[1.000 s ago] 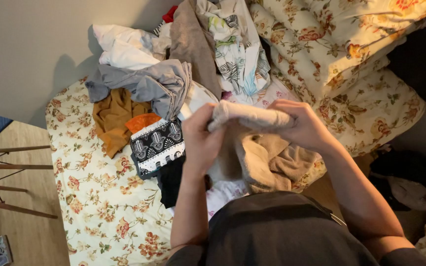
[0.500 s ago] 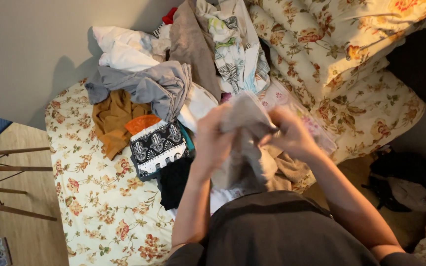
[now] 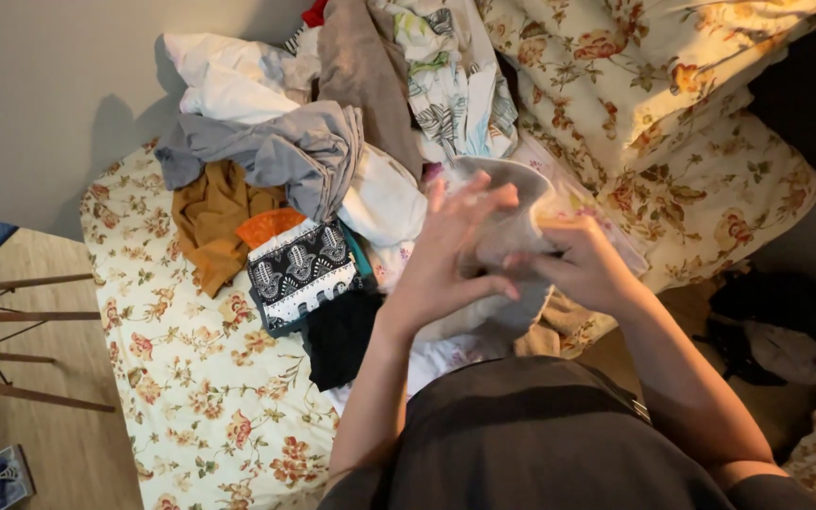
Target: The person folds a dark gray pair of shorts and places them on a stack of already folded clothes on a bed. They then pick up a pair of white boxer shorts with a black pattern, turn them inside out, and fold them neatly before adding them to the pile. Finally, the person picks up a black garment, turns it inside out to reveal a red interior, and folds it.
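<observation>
I hold a pale beige garment [image 3: 512, 222] up over the bed, between both hands. My left hand [image 3: 450, 250] lies flat against its near side with the fingers spread. My right hand [image 3: 573, 260] grips its right edge. The cloth hangs down toward a tan piece [image 3: 559, 326] lying below. A folded black-and-white patterned cloth [image 3: 299, 269] and a black item [image 3: 342, 335] lie just left of my left forearm.
A heap of clothes covers the floral bedsheet [image 3: 191, 378]: grey garment [image 3: 276, 151], white piece [image 3: 224, 80], mustard cloth [image 3: 210, 212], printed fabric [image 3: 450, 90]. Floral pillows [image 3: 663, 85] sit at the right. Wooden chair legs [image 3: 11, 312] stand on the floor at the left. Dark bags [image 3: 786, 321] lie right.
The garment was a rolled bundle held level a second ago. It now hangs opened out, and my left hand has flattened against it with the fingers spread.
</observation>
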